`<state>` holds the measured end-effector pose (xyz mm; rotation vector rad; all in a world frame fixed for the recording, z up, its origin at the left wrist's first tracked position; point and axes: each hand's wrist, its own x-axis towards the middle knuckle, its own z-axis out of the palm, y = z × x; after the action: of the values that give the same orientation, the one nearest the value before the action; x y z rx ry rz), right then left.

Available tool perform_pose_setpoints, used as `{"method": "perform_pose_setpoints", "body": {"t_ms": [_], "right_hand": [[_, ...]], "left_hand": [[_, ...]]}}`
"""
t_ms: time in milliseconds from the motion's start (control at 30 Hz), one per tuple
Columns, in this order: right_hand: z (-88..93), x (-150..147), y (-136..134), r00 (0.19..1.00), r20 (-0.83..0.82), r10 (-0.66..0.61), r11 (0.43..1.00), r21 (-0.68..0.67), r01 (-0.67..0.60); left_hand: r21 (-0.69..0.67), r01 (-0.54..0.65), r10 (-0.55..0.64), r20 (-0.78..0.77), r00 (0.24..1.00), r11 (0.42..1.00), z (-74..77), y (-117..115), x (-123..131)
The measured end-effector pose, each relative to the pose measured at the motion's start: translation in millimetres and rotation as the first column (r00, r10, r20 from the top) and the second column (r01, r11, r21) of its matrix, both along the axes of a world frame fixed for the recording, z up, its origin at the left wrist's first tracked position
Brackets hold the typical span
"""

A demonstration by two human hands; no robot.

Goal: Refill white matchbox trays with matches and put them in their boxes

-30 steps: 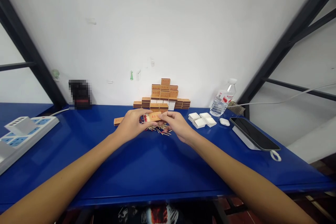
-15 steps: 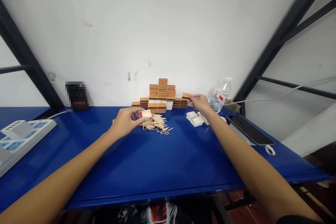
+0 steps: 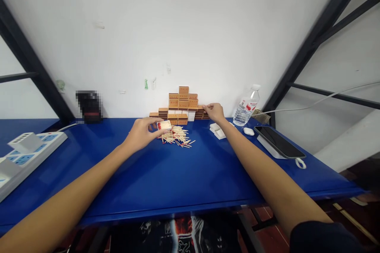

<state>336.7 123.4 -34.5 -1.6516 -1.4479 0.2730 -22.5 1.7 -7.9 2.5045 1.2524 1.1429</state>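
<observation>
My left hand (image 3: 141, 133) is closed on a small white matchbox tray (image 3: 164, 125) packed with red-tipped matches, held just above the blue table (image 3: 166, 178). A heap of loose matches (image 3: 178, 138) lies right beside it. My right hand (image 3: 214, 112) reaches far forward to the right end of a stepped stack of brown matchboxes (image 3: 181, 104) against the wall. Its fingertips pinch a brown matchbox (image 3: 203, 108) on top of the stack's low right side.
Empty white trays (image 3: 216, 131) lie under my right wrist. Further right are a water bottle (image 3: 246, 109), a white earbud case (image 3: 248, 131) and a phone (image 3: 279, 142) on a stand. A power strip (image 3: 26, 151) sits far left, a dark object (image 3: 89, 106) by the wall.
My right hand left the tray with a brown matchbox, carried it out to the right, then brought it onto the stack's right end. My left hand kept the filled tray.
</observation>
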Motion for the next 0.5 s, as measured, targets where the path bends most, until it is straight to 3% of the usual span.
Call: {"method": "perform_pose_setpoints", "body": {"t_ms": [367,500], "right_hand": [[3.0,1,-11,0.957,0.288,0.014,0.999,0.029,-0.023],[8.3,-1,-21,0.904,0.423,-0.056,0.997,0.067,0.031]], "left_hand": [[-0.022,0.008,-0.009,-0.058,0.998,1.0,-6.7,3,1],[-0.025,0.013,-0.014,-0.069,0.997,1.0,-10.4,3,0]]}}
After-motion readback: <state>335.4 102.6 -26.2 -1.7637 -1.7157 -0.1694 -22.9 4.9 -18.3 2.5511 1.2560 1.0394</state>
